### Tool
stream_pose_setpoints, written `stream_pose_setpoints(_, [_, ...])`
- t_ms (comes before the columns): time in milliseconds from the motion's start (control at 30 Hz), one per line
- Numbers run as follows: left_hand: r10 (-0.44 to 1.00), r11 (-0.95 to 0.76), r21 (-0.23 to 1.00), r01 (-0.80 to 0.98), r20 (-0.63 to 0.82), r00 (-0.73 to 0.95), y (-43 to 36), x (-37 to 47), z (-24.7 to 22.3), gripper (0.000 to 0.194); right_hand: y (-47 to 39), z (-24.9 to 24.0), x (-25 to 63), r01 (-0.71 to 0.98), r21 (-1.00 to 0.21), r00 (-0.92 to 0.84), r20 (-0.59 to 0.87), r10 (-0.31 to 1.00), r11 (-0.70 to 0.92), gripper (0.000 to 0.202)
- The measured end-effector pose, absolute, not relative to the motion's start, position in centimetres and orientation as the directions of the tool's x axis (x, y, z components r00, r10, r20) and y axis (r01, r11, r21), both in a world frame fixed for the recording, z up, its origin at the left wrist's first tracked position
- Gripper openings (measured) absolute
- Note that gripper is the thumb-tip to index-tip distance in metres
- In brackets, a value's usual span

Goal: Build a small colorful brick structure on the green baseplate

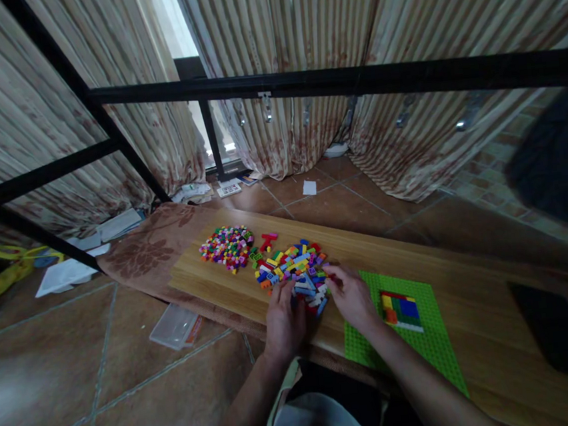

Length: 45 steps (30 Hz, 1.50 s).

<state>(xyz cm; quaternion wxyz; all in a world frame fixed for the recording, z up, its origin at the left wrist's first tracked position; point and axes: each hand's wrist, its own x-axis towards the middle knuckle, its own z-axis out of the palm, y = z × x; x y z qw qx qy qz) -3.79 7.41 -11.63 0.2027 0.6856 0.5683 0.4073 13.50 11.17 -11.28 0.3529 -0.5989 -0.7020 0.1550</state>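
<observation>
My left hand (285,320) rests at the near left edge of a pile of mixed colored bricks (296,263), its fingers bent among them; what they hold, if anything, is hidden. At the pile's right side is my right hand (349,294), thumb and fingers drawn together over the bricks, with any held piece too small to name. Right of it lies a green baseplate (435,346), partly under my right forearm. A flat block of red, yellow, orange, blue, green and white bricks (402,310) sits on the baseplate.
A heap of tiny bricks (227,247) lies farther left on the wooden board (215,288). Beyond the right end of the baseplate is a black flat object (551,328). A clear plastic box (174,325) sits on the floor. A black metal frame (301,83) crosses ahead.
</observation>
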Motion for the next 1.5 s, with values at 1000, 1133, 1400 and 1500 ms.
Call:
stream_pose_setpoints(1000, [0.929,-0.225,0.372,0.901,0.360,0.083,7.5,-5.8,-12.9,0.064,13.4,-10.0,12.5,0.843,-0.428,-0.265,0.195,0.944,0.325,0.019])
stream_pose_setpoints(1133, [0.917,-0.245,0.350,0.904,0.387,0.098,8.2,-6.0,-13.3,0.068,13.6,-9.7,11.8,0.872,-0.403,-0.228,0.167,0.959,0.278,0.019])
stream_pose_setpoints(1400, [0.914,-0.281,0.631,0.723,0.407,0.000,7.1,-5.6,-11.0,0.051,11.5,-7.3,11.1,0.781,-0.573,-0.093,0.286,0.954,0.248,0.025])
stream_pose_setpoints(1500, [0.990,-0.126,0.908,0.400,0.141,-0.008,6.0,-4.1,-9.1,0.047,8.0,-6.2,10.8,0.565,-0.780,-0.038,0.298,0.954,0.267,0.026])
